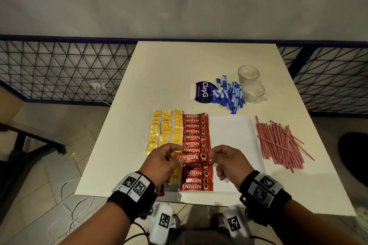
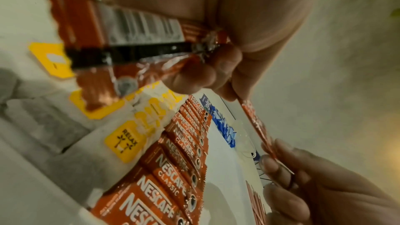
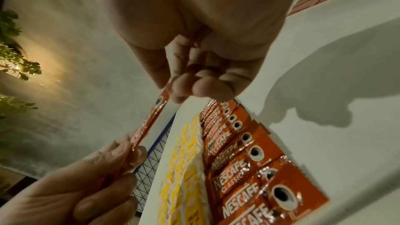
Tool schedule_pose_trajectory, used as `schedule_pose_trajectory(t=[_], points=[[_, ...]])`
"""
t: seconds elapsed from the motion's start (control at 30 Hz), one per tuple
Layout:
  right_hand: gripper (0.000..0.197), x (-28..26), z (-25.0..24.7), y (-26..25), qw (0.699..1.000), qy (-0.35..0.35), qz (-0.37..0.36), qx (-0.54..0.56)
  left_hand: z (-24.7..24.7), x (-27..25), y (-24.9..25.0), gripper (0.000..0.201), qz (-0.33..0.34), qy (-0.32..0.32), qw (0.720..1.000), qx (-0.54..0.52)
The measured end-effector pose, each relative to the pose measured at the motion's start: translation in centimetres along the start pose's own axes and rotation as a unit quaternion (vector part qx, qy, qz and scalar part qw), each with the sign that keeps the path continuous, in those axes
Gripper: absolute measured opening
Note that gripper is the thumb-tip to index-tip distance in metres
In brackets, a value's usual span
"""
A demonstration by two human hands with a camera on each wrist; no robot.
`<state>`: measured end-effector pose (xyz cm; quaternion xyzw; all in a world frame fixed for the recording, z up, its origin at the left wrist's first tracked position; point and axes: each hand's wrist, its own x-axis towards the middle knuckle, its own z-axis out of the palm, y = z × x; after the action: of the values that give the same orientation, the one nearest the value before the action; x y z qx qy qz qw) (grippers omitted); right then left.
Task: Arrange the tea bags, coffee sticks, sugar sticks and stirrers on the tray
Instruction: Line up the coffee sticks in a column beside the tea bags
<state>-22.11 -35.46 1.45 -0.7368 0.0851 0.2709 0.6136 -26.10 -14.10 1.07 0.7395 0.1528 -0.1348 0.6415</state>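
The worktop (image 1: 169,69) carries a white tray (image 1: 233,135). On the tray, at its 9 o'clock side, lie columns of yellow tea bags (image 1: 165,129); beside them runs a column of red coffee sticks (image 1: 196,135), and the 3 o'clock half is bare. Stirrers (image 1: 278,143) lie loose off the tray at 3 o'clock, sugar sticks (image 1: 227,93) in a heap at 12 o'clock beside two glass cups (image 1: 251,83), whose contents I cannot make out.

Both hands pinch one held coffee stick (image 1: 194,157) by its ends above the column: the left hand (image 1: 163,162) also clamps spare sticks, the right hand (image 1: 229,162) pinches only an end. Likely risks: lowering it could nudge the overlapped column askew, or the spares could slip out.
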Motion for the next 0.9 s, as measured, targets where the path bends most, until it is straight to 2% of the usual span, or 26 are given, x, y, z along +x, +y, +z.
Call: schedule_pose_trajectory(t=[0.13,0.23,0.3,0.4,0.57,0.7,0.9], points=[[0.008,0.5,-0.4,1.6,0.997,0.005,0.059,-0.042,0.2,0.4,-0.8,0.003,-0.012,0.018,0.995,0.101],[0.006,0.8,-0.7,3.1,0.993,-0.009,0.100,-0.062,0.4,0.5,-1.8,0.010,-0.023,0.003,0.982,0.188],[0.007,1.0,-0.8,4.2,0.990,-0.011,0.126,-0.055,0.2,0.5,-2.0,0.008,-0.033,0.012,0.974,0.225],[0.013,1.2,-1.1,5.5,0.986,-0.003,0.162,-0.050,-1.0,0.7,-2.3,0.015,-0.036,0.050,0.969,0.238],[0.015,1.4,-0.5,6.6,0.978,0.007,0.199,-0.062,-2.6,0.7,-2.6,0.010,-0.047,0.068,0.971,0.226],[0.011,1.4,0.0,6.9,0.977,0.019,0.199,-0.074,-2.9,0.4,-2.6,0.016,-0.039,0.073,0.969,0.233],[0.010,1.7,0.2,7.3,0.969,0.039,0.169,-0.177,-3.0,0.1,-2.6,0.019,-0.026,0.075,0.965,0.250]])
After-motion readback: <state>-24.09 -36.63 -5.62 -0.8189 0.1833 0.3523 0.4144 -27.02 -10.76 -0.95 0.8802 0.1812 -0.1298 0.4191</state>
